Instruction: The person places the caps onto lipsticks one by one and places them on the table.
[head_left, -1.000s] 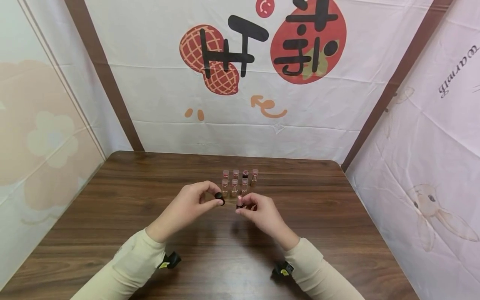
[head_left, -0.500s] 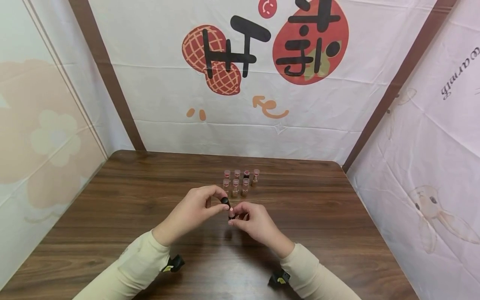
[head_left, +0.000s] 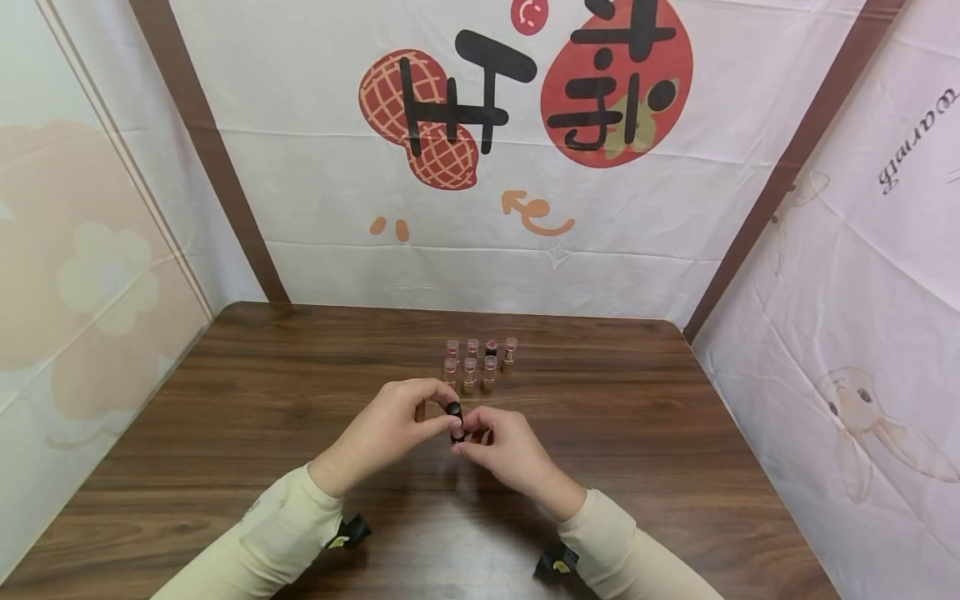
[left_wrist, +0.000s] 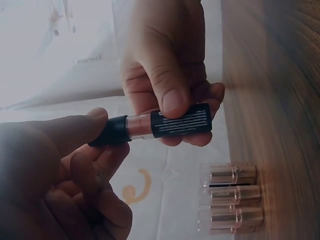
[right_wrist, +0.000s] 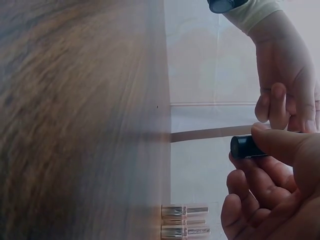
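Observation:
My left hand (head_left: 393, 427) pinches a black cap (left_wrist: 111, 131) between thumb and fingers. Thumb and fingers of my right hand (head_left: 516, 450) grip the black labelled base of a lipstick (left_wrist: 182, 122). The cap sits against the lipstick's upper end, in line with it, and a clear section with a pink band shows between cap and base in the left wrist view. Both hands are raised above the table. From the right wrist, only the dark end of the base (right_wrist: 245, 146) shows past the right thumb; the cap is hidden there.
Several lipsticks with clear tops (head_left: 470, 375) stand upright in two rows just beyond the hands on the brown wooden table (head_left: 637, 433). One in the back row (head_left: 491, 348) has a dark body. Printed cloth walls (head_left: 337, 275) enclose the table's back and sides.
Cap and lipstick were apart one second ago and have come together. My right hand moved left and nearer the body, my left hand slightly right. The standing lipsticks stayed put.

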